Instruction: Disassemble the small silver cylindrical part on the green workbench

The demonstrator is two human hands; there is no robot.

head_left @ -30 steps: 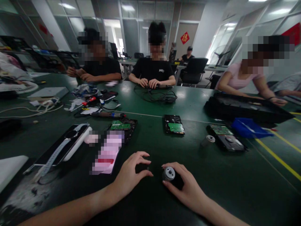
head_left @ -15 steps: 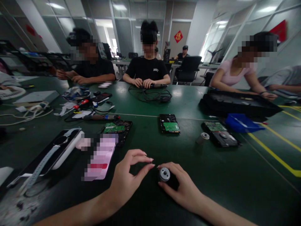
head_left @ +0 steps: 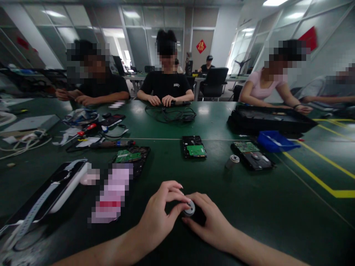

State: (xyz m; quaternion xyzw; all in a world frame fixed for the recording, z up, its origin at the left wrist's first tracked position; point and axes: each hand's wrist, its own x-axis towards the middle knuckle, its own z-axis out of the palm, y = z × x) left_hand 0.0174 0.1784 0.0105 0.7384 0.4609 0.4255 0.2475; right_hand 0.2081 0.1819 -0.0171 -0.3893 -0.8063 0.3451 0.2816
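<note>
My right hand (head_left: 210,218) is wrapped round a small silver cylindrical motor (head_left: 191,212), which stands upright on the green table with its round end face up. Thumb and forefinger sit on either side of it. My left hand (head_left: 163,208) is closed in a pinch over the motor's top, fingertips at the middle of the face. Whatever lies between those fingertips is too small and covered to make out. A second, similar motor (head_left: 232,162) stands farther off to the right.
Hard drives with green circuit boards lie beyond my hands: one in the middle (head_left: 194,147), one at right (head_left: 253,157), one at left (head_left: 131,157). A pink phone (head_left: 112,192), a watch (head_left: 57,178), an electric screwdriver (head_left: 111,144) and a blue tray (head_left: 277,142) lie around. Co-workers sit opposite.
My left hand has moved right and slightly down, bringing its pinched fingertips from beside the motor onto its top. My right hand still holds the motor. The whole view has shifted slightly.
</note>
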